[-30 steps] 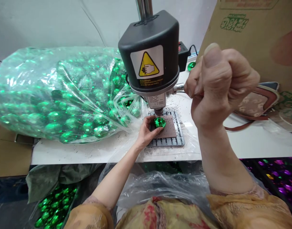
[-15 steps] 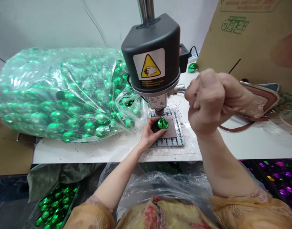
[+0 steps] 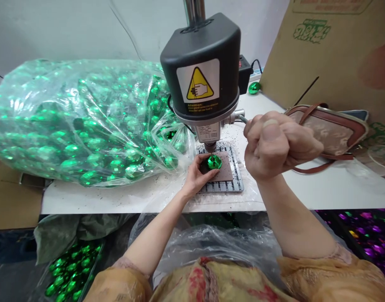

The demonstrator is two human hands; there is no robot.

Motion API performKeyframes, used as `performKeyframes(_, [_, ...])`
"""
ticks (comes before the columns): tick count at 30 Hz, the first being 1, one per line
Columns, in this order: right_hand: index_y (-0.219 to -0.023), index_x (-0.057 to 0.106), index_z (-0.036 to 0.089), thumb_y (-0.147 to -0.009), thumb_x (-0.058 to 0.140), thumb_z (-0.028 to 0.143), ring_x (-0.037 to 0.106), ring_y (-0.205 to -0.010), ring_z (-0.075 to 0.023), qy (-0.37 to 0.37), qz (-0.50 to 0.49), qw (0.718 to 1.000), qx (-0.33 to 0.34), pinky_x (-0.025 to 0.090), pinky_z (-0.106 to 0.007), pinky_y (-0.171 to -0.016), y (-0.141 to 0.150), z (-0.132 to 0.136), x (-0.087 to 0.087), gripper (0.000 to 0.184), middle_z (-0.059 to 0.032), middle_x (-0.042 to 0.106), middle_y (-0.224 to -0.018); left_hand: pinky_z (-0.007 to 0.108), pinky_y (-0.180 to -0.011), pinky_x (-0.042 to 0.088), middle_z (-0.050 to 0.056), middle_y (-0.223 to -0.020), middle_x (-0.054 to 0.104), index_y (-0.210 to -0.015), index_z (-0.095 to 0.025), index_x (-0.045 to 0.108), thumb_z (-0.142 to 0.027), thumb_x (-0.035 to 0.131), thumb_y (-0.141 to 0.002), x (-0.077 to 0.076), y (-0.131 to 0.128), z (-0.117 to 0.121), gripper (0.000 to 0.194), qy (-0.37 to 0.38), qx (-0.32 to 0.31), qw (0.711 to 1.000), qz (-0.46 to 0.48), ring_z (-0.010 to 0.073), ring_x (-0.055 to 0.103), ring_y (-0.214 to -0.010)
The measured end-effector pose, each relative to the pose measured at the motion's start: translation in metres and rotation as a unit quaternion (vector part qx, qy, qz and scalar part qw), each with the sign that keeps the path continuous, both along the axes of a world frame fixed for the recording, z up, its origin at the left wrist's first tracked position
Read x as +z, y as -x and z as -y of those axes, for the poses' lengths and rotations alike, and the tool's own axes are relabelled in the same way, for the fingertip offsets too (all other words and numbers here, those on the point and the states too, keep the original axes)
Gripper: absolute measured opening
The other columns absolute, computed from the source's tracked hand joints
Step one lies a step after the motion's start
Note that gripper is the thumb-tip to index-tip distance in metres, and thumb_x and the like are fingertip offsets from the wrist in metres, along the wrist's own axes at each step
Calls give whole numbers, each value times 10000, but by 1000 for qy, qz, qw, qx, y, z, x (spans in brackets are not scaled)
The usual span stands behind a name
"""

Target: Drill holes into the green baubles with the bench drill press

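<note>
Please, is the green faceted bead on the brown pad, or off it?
On the pad: the green faceted bead rests on the brown pad, below the drill chuck, and the left hand steadies it.

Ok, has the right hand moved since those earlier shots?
Yes, the right hand has come down, judged against the black drill press head.

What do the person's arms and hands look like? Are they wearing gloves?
No gloves! The left hand and right hand are bare, and so are both forearms. The left sleeve and right sleeve are loose, yellowish tan cloth. They belong to a matching top with red patches on its front.
</note>
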State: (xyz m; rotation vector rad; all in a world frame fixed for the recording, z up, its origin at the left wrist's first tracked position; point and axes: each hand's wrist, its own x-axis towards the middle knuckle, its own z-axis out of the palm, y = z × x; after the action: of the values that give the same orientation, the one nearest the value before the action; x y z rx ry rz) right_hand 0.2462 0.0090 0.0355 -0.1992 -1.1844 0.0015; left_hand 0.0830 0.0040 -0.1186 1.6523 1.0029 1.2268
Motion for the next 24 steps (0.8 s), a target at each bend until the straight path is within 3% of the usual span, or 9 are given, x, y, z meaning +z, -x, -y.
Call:
performKeyframes(9, [-587, 159, 189, -842, 541, 147, 275, -399, -47, -54, 5, 999, 4, 267, -267, -391, 0, -7, -10, 461, 54, 256, -489, 492, -1093, 487, 120, -1257, 660, -1219, -204, 570, -410, 837, -761, -1, 1, -1, 569, 5, 0, 1000, -4, 266, 634, -1207])
performKeyframes(18, [-554, 177, 187, -806, 562, 141, 267, -367, -54, -60, 23, 998, 3, 274, -274, -362, -2, -6, -25, 462, 55, 273, -461, 462, -1068, 509, 114, -1241, 666, -1206, -203, 575, -432, 837, -754, 3, 0, 2, 571, 9, 4, 1000, 1, 253, 644, -1179])
performKeyframes(21, [-534, 163, 171, -823, 595, 161, 241, -362, -45, -7, -4, 1000, 4, 222, -276, -375, 1, -1, -16, 520, 56, 239, -442, 461, -1058, 511, 110, -1221, 671, -1201, -200, 579, -419, 839, -752, 2, -1, 2, 564, 10, 8, 1000, -1, 253, 649, -1165])
performKeyframes(24, [-496, 241, 165, -870, 593, 185, 268, -381, -36, 66, -60, 996, -3, 163, -274, -410, 5, 1, 13, 514, 55, 255, -438, 448, -1024, 524, 100, -1197, 672, -1195, -203, 577, -392, 833, -755, 5, -5, 4, 543, 7, 37, 999, -15, 246, 654, -1132])
